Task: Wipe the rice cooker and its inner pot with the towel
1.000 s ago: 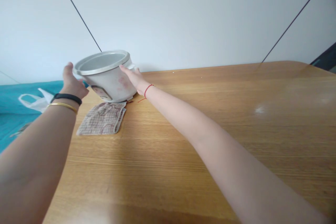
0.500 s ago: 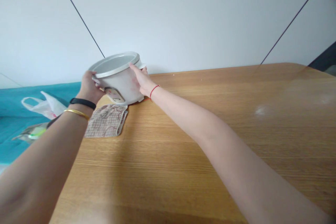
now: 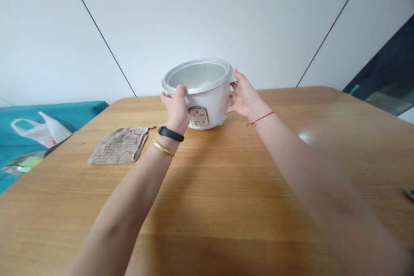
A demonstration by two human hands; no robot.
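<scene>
A white rice cooker (image 3: pixel 211 103) without a lid is between my hands toward the far side of the wooden table. Its grey inside shows, and a small panel faces me. My left hand (image 3: pixel 177 105) grips its left front side, thumb up at the rim. My right hand (image 3: pixel 245 97) holds the right side near the handle, fingers partly hidden behind it. Whether the base touches the table I cannot tell. To the left lies a folded checked cloth (image 3: pixel 119 144), apart from the cooker.
The wooden table (image 3: pixel 226 207) runs to a white wall (image 3: pixel 200 13). On the left, a white plastic bag (image 3: pixel 43 131) lies on a teal sofa (image 3: pixel 87 110). A dark object (image 3: pixel 410 194) sits at the table's right edge.
Both hands have carried the rice cooker to the right, away from the cloth, and its panel now faces me more squarely. The view has shifted too, and the cloth stays on the table.
</scene>
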